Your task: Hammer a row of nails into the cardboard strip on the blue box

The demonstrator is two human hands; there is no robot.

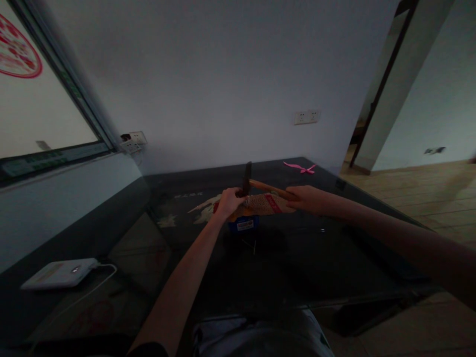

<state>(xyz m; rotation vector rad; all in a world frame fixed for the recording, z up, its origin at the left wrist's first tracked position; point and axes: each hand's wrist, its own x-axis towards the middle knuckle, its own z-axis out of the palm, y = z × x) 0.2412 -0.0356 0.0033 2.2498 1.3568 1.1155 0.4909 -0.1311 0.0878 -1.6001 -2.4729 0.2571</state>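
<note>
The right hand [300, 197] is closed around the end of the wooden handle of a hammer [265, 187], with the dark head lying to the left of that grip. Holding the handle so far from the head probably gives the hand leverage and keeps its knuckles clear of whatever lies beneath the head. The left hand [230, 201] is right beside the hammer's head, its fingers bent down at the near end of a tan patterned piece [262, 203] with a red band; whether they pinch something small, press on the piece or touch the metal, I cannot tell. The likeliest reason for that placing is to steady what is under the fingers. The patterned piece stretches between the two hands, below the handle, and its right end reaches just under the right hand. A blue box [243, 224] shows beneath it, seemingly serving as a raised support above the dark glossy table [297, 267]. Just in front of the box lie thin light slivers [254, 247], too small to identify. Farther out, a pink ribbon [303, 169] lies near the far right corner, and a white power bank [61, 273] with a cable [98, 286] sits at the left, both well apart from the hands.
</note>
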